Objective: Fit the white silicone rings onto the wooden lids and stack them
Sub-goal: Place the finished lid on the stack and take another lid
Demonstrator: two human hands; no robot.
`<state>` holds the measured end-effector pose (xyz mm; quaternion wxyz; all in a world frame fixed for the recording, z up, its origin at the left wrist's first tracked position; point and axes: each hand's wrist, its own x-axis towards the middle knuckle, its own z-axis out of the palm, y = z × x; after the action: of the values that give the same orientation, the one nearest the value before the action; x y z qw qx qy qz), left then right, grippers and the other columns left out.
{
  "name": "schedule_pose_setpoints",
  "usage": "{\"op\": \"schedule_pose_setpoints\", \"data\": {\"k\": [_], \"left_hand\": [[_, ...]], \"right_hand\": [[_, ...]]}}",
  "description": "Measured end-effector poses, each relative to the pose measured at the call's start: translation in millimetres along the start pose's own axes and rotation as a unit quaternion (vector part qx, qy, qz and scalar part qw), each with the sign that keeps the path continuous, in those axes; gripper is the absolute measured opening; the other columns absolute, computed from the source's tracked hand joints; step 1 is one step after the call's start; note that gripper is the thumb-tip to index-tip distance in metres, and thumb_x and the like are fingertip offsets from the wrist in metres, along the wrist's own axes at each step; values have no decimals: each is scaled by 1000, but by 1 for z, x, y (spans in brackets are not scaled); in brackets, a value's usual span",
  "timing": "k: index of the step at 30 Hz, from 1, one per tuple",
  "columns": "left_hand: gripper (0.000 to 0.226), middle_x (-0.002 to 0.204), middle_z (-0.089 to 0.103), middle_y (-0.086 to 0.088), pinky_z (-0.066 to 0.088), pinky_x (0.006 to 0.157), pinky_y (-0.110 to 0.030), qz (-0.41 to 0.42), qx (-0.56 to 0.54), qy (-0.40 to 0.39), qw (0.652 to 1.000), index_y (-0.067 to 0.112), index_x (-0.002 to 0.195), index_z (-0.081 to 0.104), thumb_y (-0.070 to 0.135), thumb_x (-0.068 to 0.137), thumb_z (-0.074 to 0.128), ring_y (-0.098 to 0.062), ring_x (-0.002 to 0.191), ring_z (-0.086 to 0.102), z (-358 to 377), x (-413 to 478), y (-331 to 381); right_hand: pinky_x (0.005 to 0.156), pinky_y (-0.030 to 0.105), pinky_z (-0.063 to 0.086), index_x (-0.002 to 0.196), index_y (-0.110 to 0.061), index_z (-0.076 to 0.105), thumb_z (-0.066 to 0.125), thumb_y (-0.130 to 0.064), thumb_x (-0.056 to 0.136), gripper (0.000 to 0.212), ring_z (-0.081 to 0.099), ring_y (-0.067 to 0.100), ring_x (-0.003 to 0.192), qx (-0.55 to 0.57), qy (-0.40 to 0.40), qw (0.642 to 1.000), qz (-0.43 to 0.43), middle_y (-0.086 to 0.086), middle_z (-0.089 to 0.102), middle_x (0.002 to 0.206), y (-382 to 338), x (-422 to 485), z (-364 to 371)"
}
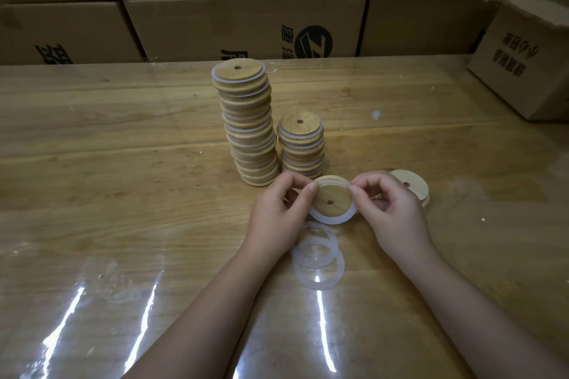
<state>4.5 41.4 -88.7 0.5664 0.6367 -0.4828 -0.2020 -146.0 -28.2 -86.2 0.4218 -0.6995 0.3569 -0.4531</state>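
My left hand [278,209] and my right hand [391,209] hold one round wooden lid [334,198] between them, tilted toward me, a small hole near its lower middle. A white silicone ring [334,220] sits around the lid, and both thumbs and forefingers pinch its upper edge. Two or three loose white rings [318,258] lie overlapping on the table just below the lid. A tall stack of ringed lids [248,123] stands behind my hands, leaning slightly. A shorter stack [301,141] stands to its right. Bare wooden lids [411,188] lie behind my right hand.
The wooden table [123,178] is covered with a glossy clear sheet. Cardboard boxes [246,24] line the far edge, and another box [523,64] stands on the table at the far right.
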Motion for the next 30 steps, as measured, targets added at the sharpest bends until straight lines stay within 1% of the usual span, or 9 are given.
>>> {"op": "schedule_pose_setpoints", "data": {"k": [4,6,9,11,15,19,22,26,30], "left_hand": [[12,70,64,6,53,65,-48,-20,-29,-6,999,21,78,64,19,89,64,-28,69,60,-2,1,0],[13,68,63,6,51,64,-47,-25,-33,-10,999,21,76,63,17,88,64,-28,66,59,-2,2,-1],[16,64,59,12,46,58,-30,-27,-30,-17,999,25,73,62,20,87,65,-10,61,53,-3,2,-1],[12,70,62,13,43,59,-21,-17,-19,-9,1000,26,72,60,25,84,63,-5,62,52,-3,2,-1],[3,89,66,8,47,76,-35,51,-5,9,999,26,79,62,23,80,61,-17,88,59,-3,1,0],[6,94,69,10,47,88,-44,121,-16,-22,992,24,87,67,26,82,64,-13,98,62,-1,0,2],[2,91,70,11,51,85,-40,84,-52,-43,994,24,85,67,24,83,67,-16,95,64,-1,0,2],[3,88,71,7,50,79,-29,49,-76,-33,995,17,82,68,17,80,67,-9,88,65,-2,1,4],[7,88,71,0,52,81,-39,22,-82,-26,996,13,84,68,6,83,69,-16,86,65,-3,1,6]], "right_hand": [[65,14,48,79,-11,62,64,-6,84,7,58,12,76,-2,-18,1000,13,5,64,87,-1,0,-1],[65,17,48,81,-11,63,64,-9,85,4,58,12,73,9,-33,999,37,8,65,85,0,0,-2],[65,19,49,81,-13,64,63,-12,86,4,58,9,70,36,-49,996,62,11,66,83,2,-1,-3],[66,18,49,82,-14,64,63,-12,85,4,58,8,71,45,-50,996,59,9,66,83,3,-1,-3],[70,15,48,81,-16,64,63,-7,85,9,61,6,78,51,-62,996,31,-2,66,85,3,-2,-2],[75,17,49,81,-13,65,63,-3,84,10,61,8,86,36,-81,996,-17,-3,65,88,0,-3,-1],[75,17,49,82,-12,65,63,-3,83,10,61,7,87,38,-85,995,-24,-4,65,88,-1,-3,-1],[72,13,47,82,-14,66,63,-2,83,12,61,3,85,42,-83,996,-15,-4,65,89,-2,-3,0],[70,15,49,81,-19,66,63,-2,84,18,62,3,84,34,-77,996,-7,-8,66,88,-1,-3,1]]}}
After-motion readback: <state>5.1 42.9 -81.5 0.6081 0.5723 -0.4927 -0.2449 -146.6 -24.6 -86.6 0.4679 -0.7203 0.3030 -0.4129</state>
